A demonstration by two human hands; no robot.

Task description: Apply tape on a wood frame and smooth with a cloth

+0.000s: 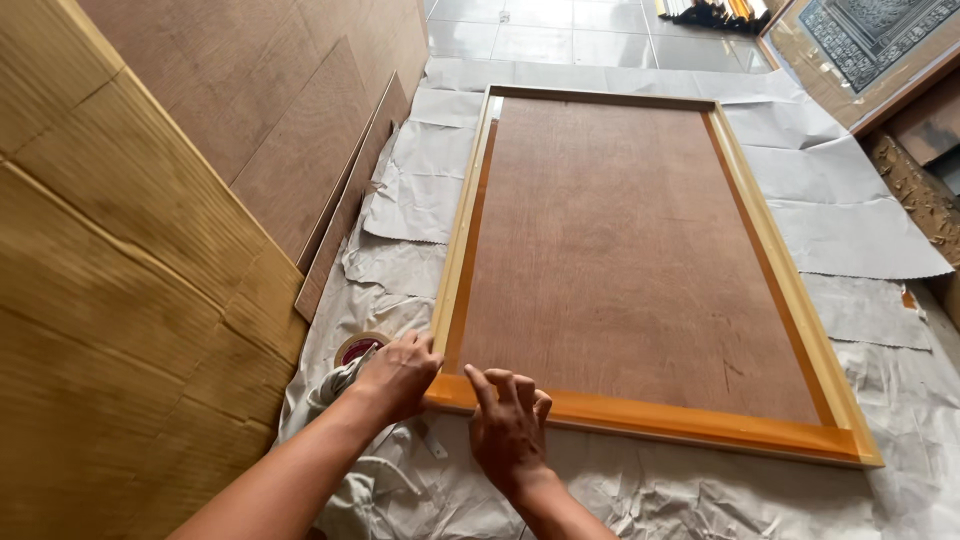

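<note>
Below, a wooden frame with brown backing board is laid flat on crumpled grey paper on the floor. Its near-left corner is pressed by the left hand, fingers curled; the right hand is spread open beside it. A tape roll is seen just left; cardboard sheets are leaned alongside.

Soft, even daylight fills the scene, bright but without harsh glare. The tiled floor at the top shows a pale sheen. Faint shadows sit under the hands on the crumpled paper. Focus is sharp throughout; wide-angle distortion stretches the cardboard sheet at left.
</note>
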